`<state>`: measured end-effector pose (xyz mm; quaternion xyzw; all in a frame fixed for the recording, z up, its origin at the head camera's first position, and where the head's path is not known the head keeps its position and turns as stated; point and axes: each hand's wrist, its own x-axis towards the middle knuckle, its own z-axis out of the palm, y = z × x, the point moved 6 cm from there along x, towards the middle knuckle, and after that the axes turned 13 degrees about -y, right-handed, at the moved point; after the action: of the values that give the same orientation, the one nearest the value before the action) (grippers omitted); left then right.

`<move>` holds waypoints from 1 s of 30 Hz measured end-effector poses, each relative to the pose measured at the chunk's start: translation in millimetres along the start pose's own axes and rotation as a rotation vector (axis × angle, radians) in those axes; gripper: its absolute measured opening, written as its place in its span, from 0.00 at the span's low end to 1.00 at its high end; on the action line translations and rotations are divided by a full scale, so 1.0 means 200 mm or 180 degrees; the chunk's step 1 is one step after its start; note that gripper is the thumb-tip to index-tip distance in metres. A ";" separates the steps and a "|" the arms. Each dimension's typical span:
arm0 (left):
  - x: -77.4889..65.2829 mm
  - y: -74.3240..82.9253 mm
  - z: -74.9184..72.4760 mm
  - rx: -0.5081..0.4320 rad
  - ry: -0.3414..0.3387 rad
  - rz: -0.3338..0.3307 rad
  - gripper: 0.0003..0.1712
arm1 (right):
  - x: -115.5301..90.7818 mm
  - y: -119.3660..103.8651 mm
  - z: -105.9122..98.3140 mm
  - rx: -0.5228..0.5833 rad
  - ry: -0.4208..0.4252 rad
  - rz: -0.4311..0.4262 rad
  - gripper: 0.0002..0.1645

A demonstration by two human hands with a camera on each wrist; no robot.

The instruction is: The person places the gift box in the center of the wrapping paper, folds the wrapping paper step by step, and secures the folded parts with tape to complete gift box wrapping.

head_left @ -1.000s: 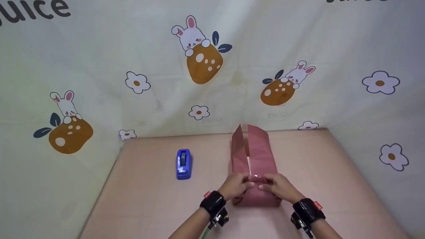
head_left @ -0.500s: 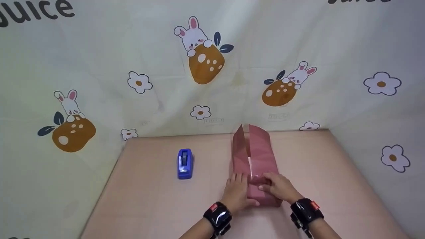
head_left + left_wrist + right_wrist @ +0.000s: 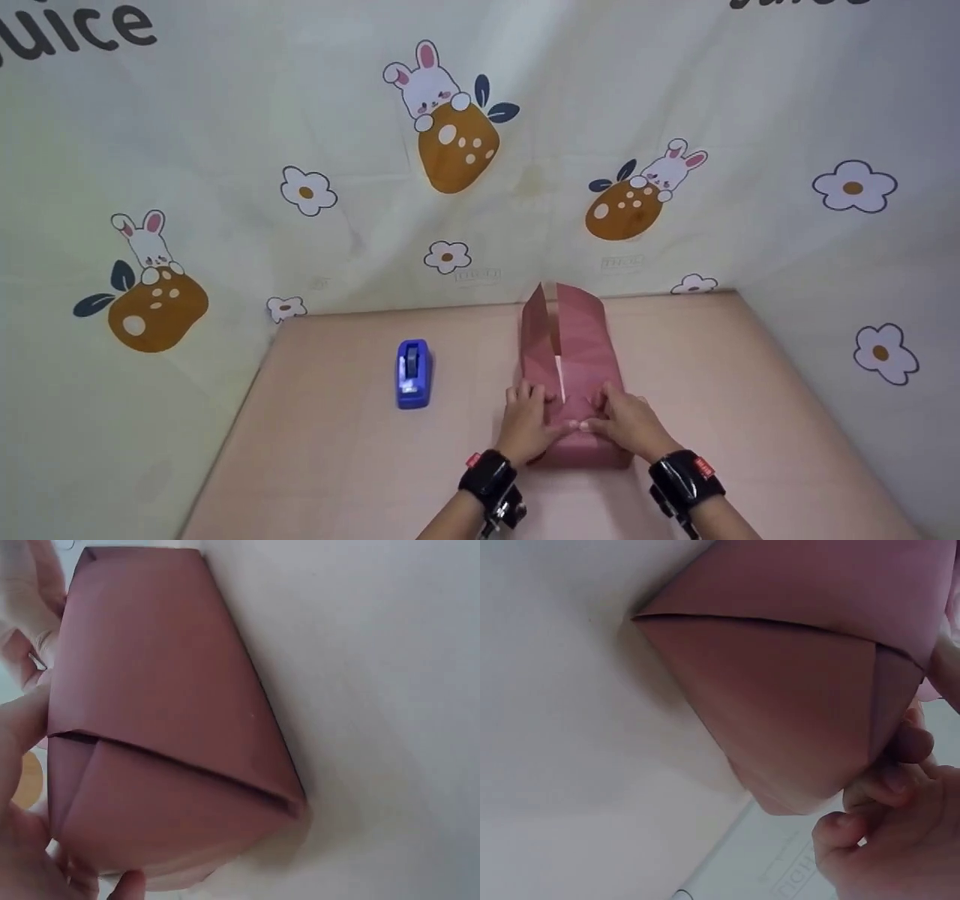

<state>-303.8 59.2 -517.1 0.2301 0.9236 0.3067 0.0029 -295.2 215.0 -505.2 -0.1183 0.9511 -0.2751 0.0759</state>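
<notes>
A box-shaped parcel in dark pink wrapping paper (image 3: 590, 360) lies lengthwise before me. Its far end stands open with paper flaps raised, and a narrow white strip shows along the seam on top. My left hand (image 3: 525, 426) grips the paper at the near left, fingers bent over the edge and thumb on top. Opposite it, my right hand (image 3: 632, 426) pinches the paper near the seam. Both thumbs meet over the middle. In the left wrist view the parcel's near end (image 3: 150, 667) has folded, overlapping paper; the right wrist view shows its slanting fold (image 3: 780, 690).
A blue tape dispenser (image 3: 413, 375) stands on the pinkish table (image 3: 337, 450), left of the parcel. A pale curtain (image 3: 360, 112) printed with rabbits, fruit and flowers hangs behind and at both sides.
My left hand moved from the seam to lie flatter on the parcel's left side, then its thumb came back to the middle beside the right thumb. The right hand stayed near the seam.
</notes>
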 end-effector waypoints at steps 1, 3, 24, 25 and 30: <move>0.01 -0.01 0.00 -0.0106 0.0005 -0.0017 0.28 | 0.00 0.00 0.00 0.0004 0.0013 -0.0021 0.21; 0.02 -0.02 -0.01 -0.0242 0.0009 -0.0068 0.25 | 0.00 0.00 0.01 0.0028 0.0032 -0.0063 0.21; 0.08 -0.03 -0.02 -0.0368 -0.0066 -0.0397 0.18 | -0.24 -0.20 0.22 -0.1681 0.1345 -0.0914 0.25; 0.08 -0.03 -0.02 -0.0368 -0.0058 -0.0362 0.18 | -0.23 -0.18 0.22 -0.1632 0.1292 -0.0829 0.25; 0.06 -0.01 -0.02 -0.0143 0.0081 -0.0177 0.16 | -0.19 -0.13 0.25 -0.1581 0.1065 -0.0656 0.27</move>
<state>-314.9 61.1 -513.2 0.2003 0.9224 0.3301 0.0048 -244.3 178.7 -529.2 -0.1820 0.9715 -0.0563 -0.1411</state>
